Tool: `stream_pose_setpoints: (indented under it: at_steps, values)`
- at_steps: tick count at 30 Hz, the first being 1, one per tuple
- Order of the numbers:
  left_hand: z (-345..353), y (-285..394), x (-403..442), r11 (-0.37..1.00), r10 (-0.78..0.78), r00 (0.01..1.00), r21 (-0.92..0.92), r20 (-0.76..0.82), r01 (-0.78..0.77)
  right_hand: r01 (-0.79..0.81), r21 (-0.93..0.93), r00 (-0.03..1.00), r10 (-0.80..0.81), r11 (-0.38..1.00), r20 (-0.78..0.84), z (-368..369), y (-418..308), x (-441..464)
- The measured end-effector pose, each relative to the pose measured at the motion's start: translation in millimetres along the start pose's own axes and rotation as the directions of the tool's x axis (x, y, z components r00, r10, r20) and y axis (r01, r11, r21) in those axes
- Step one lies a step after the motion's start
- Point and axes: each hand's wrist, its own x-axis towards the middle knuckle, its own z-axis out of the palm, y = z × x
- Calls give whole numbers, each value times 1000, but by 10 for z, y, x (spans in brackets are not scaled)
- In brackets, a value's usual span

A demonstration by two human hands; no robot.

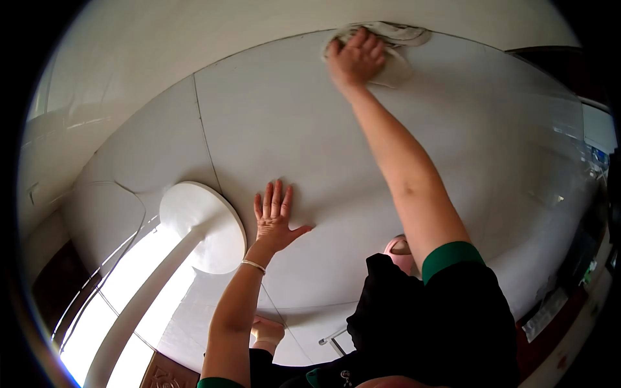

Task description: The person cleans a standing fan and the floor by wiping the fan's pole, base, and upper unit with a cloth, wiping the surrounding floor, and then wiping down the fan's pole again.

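My right hand [358,58] is stretched far forward, its fingers curled on a greyish-white cloth [393,70]. The bunched cloth lies on the light grey tiled floor [304,123], along the line where floor meets wall. My left hand [275,216] rests flat on the floor with fingers and thumb spread, holding nothing. A pale bracelet [254,266] circles that wrist. Just left of it stands a round white base [223,236] with a thick white pole [145,304] rising from it.
A cream wall [259,22] curves across the top. A cable [132,194] runs at the left, near bright light on the floor. A pink slipper [399,253] and a foot [267,328] show below. Dark furniture and items line the right edge.
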Motion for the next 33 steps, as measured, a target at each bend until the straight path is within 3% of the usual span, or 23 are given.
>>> stream_pose_setpoints:
  at_steps: [2,4,7,11,13,17,20,24,33]
  values:
    - [-4,-14,3,1000,7,1000,-12,7,-7,-27,123,993,13,992,117,4,-411,-186]
    - [31,-38,-2,1000,7,1000,-14,-2,-7,49,144,992,-65,988,111,-14,-718,-425]
    - [53,-59,-2,1000,8,1000,-10,-13,-9,213,311,931,-289,926,223,-117,-1142,-732]
    - [45,-7,-8,999,-33,999,-11,2,33,285,390,899,-386,876,208,-66,-1271,-833]
    - [33,-40,2,999,7,999,-38,-53,-9,437,563,756,-626,701,191,-47,-1195,-772]
    - [35,-58,-23,1000,-19,1000,-25,-1,19,377,653,816,-569,657,101,-2,-1280,-758]
    - [59,-75,-24,1000,-11,1000,-22,-26,10,331,624,843,-518,708,142,86,-1411,-793]
    - [102,-107,-42,999,-18,999,-41,-38,17,284,772,842,-534,568,82,266,-1564,-852]
    - [58,-115,-36,994,-12,999,-111,-45,7,321,728,803,-581,606,129,279,-2033,-1055]
